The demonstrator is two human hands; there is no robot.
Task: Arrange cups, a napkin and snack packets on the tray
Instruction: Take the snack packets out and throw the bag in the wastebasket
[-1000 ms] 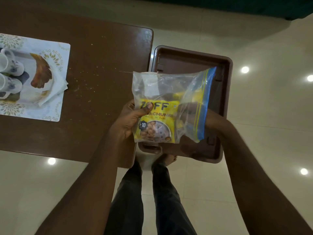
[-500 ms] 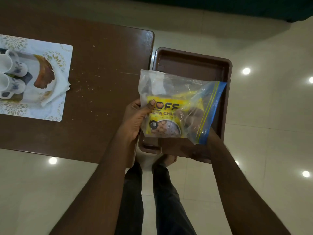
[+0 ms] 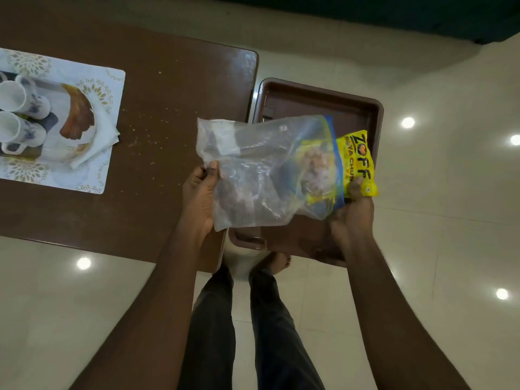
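Note:
I hold a clear zip bag (image 3: 253, 170) with a blue seal above a brown tray (image 3: 315, 105) that juts past the table's right edge. My left hand (image 3: 200, 192) pinches the bag's closed bottom end. My right hand (image 3: 353, 209) grips a yellow snack packet (image 3: 358, 161), which sticks halfway out of the bag's mouth. Far left on the table, two white cups (image 3: 17, 114) lie on a plate beside a folded white napkin (image 3: 104, 139).
The brown table (image 3: 168, 94) carries a patterned placemat (image 3: 84, 175) under the plate (image 3: 73, 122) and scattered crumbs. Shiny tiled floor (image 3: 436, 249) surrounds it, and my legs and a bare foot (image 3: 277, 263) stand below the tray.
The bag has turned sideways, mouth to the right. My right hand has drawn the yellow packet partway out through the mouth, while my left hand shifted to the bag's bottom end.

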